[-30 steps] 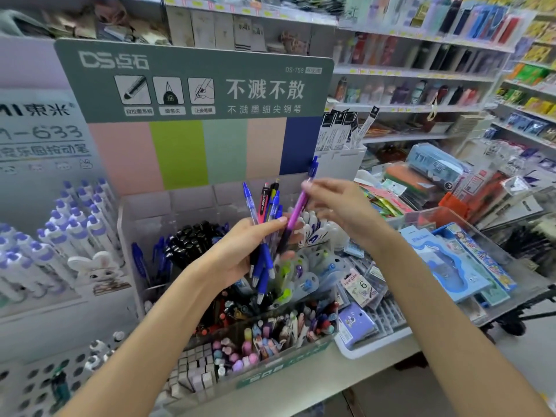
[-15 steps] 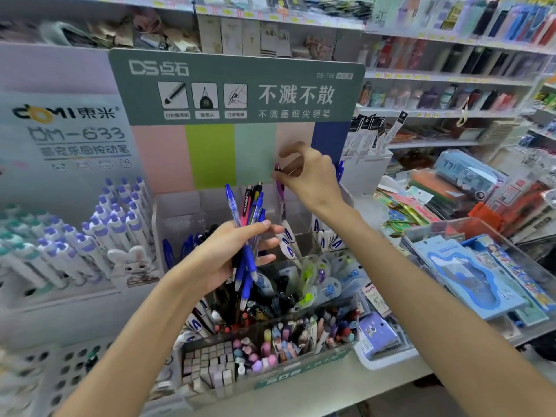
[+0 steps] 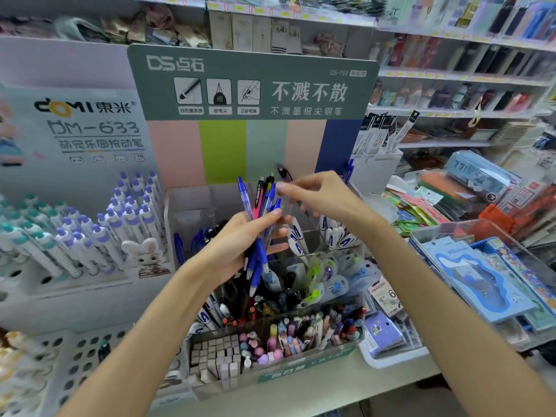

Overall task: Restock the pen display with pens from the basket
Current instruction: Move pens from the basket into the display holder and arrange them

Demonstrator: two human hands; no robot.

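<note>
My left hand (image 3: 240, 245) clamps a fan of pens (image 3: 260, 224) above the clear pen display (image 3: 192, 212), while my right hand (image 3: 319, 194), its grip narrow and empty, reaches for their tops near the back card's (image 3: 252, 85) lower edge.

Pen bunch (image 3: 258, 236) in left hand (image 3: 240, 248), pen display (image 3: 210, 206) behind it, right hand (image 3: 319, 194) to its right, eraser tray (image 3: 270, 377) below.

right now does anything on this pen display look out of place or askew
One thing: a dark purple pen leans at a slant in the back clear compartment, apart from the upright rows. Otherwise the left hand holds a bundle of pens; nothing looks spilled.
</note>
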